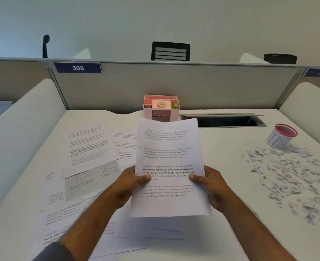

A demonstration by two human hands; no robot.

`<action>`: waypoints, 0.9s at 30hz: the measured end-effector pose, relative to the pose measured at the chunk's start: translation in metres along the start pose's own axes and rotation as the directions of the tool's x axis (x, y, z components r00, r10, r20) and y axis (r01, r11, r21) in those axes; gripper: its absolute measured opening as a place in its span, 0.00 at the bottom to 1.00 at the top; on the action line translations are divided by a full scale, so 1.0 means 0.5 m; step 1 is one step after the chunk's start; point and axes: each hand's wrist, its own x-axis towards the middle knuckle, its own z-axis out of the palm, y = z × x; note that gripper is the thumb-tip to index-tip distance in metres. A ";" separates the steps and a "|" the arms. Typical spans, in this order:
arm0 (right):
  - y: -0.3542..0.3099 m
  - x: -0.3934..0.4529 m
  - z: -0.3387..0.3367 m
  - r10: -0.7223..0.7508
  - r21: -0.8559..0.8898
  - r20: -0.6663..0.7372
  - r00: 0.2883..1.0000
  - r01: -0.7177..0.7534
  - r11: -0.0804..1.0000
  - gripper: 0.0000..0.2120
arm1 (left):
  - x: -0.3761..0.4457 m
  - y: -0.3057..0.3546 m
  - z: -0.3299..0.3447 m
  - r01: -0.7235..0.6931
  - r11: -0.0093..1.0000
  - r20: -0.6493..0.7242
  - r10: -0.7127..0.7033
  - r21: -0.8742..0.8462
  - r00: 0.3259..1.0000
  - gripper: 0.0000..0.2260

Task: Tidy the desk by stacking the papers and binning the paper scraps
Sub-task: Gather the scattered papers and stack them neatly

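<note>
I clamp both grips, left hand (pixel 131 182) and right hand (pixel 211 183), on the light, floppy papers (pixel 169 157), at their side edges.

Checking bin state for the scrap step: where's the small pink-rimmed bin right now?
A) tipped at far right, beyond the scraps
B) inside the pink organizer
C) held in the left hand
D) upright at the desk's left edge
A: the bin leans tilted on the desk's far right, just beyond the scattered paper scraps; both hands hold a sheet.
</note>
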 end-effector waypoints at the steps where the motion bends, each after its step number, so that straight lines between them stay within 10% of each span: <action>1: 0.002 0.001 -0.002 0.003 0.000 -0.011 1.000 -0.003 1.000 0.13 | 0.002 -0.006 -0.001 -0.013 1.000 -0.003 0.013 -0.001 1.000 0.12; 8: 0.011 0.007 -0.051 -0.018 0.013 -0.115 0.993 0.020 1.000 0.13 | 0.016 -0.081 -0.031 0.051 0.902 -0.477 0.179 0.430 0.860 0.17; 17: 0.020 0.021 -0.119 -0.013 0.001 -0.142 0.990 0.013 1.000 0.12 | 0.026 -0.143 0.005 0.378 0.433 -0.500 0.213 0.818 0.839 0.36; 27: -0.018 0.034 -0.190 0.004 -0.042 -0.061 0.998 -0.007 0.999 0.12 | 0.063 -0.115 0.015 0.477 0.532 -0.577 0.027 0.700 0.817 0.39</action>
